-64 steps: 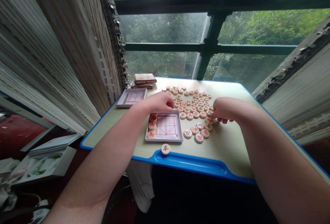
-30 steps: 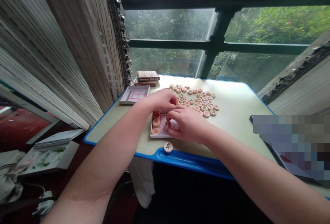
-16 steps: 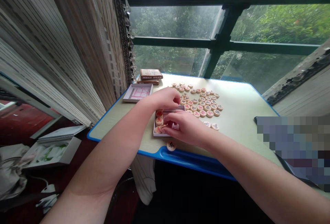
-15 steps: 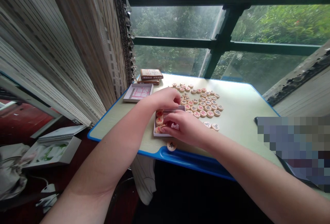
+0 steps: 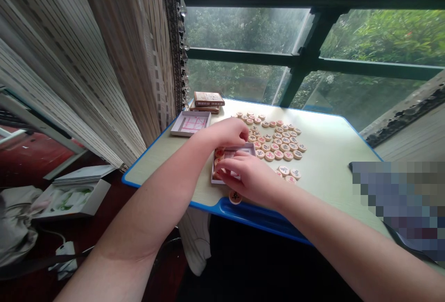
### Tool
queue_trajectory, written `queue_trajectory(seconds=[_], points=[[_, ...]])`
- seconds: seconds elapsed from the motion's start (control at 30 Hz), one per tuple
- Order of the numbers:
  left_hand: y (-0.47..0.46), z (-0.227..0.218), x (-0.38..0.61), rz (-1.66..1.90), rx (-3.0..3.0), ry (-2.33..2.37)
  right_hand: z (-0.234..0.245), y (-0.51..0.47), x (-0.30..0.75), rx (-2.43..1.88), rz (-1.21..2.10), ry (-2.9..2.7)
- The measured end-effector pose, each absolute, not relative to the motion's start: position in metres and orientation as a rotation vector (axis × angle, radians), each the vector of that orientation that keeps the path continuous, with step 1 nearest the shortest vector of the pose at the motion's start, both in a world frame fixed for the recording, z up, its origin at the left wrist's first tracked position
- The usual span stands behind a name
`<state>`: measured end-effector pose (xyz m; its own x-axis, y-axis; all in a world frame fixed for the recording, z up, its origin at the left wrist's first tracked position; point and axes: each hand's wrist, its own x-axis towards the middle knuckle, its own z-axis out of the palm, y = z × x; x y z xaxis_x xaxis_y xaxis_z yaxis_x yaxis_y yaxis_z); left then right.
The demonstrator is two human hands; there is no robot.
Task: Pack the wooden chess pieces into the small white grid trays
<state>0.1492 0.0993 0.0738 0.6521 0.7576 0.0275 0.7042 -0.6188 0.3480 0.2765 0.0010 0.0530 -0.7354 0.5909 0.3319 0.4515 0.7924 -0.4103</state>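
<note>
An open white box lies near the table's front edge, with round wooden Chinese chess pieces along its left side; a red-marked piece shows at the upper left. My right hand reaches into the box, its thumb and fingers closed around a piece at the lower left, mostly hidden by the fingers. Just behind the box is my left hand, fingers curled downward; what they hold, if anything, is hidden. A single black-marked piece rests in front of the box, beside the blue tray groove.
Several loose pieces spread over the table right of the box. A shallow white lid and stacked small boxes stand at the back left. A pixelated dark-edged object is at the right.
My right hand's fingers have shifted slightly over the lower-left pieces in the box. My left hand stays curled behind the box. The whole view has shifted a little.
</note>
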Motion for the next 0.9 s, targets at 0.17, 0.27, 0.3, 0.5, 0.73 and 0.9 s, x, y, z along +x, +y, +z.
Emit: queue_trajectory(seconds=[0.17, 0.27, 0.3, 0.5, 0.73, 0.9], points=[[0.0993, 0.0739, 0.1491, 0.244, 2.57, 1.148, 0.0571, -0.0005, 0.2774, -0.86, 0.512, -2.52], [0.0999, 0.074, 0.149, 0.232, 2.571, 1.139, 0.0593, -0.0008, 0.278, -0.908, 0.604, -2.497], [0.1, 0.0741, 0.149, 0.227, 2.569, 1.141, 0.0594, -0.0006, 0.278, -0.918, 0.635, -2.493], [0.0992, 0.0755, 0.1495, 0.21, 2.558, 1.149, 0.0569, 0.0012, 0.2759, -1.02, 0.773, -2.464], [0.0998, 0.0746, 0.1499, 0.213, 2.563, 1.132, 0.055, 0.0013, 0.2762, -0.951, 0.756, -2.456], [0.1022, 0.0721, 0.1493, 0.205, 2.561, 1.12, 0.0549, 0.0007, 0.2776, -0.891, 0.753, -2.445]])
